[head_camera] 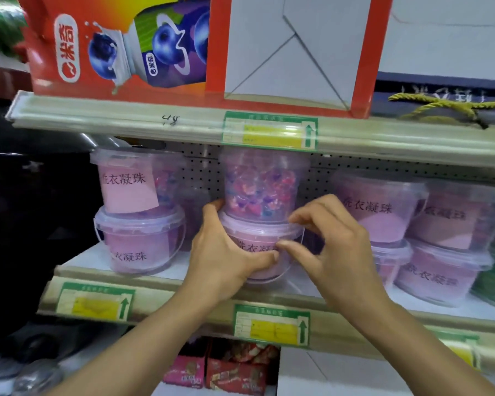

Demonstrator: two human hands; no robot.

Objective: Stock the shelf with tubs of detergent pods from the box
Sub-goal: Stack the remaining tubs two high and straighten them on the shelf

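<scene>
Two clear tubs of pink and purple pods are stacked at the middle of the shelf (160,277). The upper tub (262,184) stands on the lid of the lower tub (259,238). My left hand (223,252) grips the left side of the lower tub, thumb across its label and fingertips up at the upper tub's base. My right hand (329,238) is at the stack's right side, its fingers curled, with the fingertips at the lower tub's rim and thin handle. More stacked tubs stand at the left (139,244) and the right (380,210). The box is not in view.
An upper shelf edge (126,121) hangs just above the top tub, carrying a red drink carton (120,47). Price tags (272,324) line the lower shelf rail. Red and pink packets (235,370) sit on the shelf below. A green item (492,284) is at the far right.
</scene>
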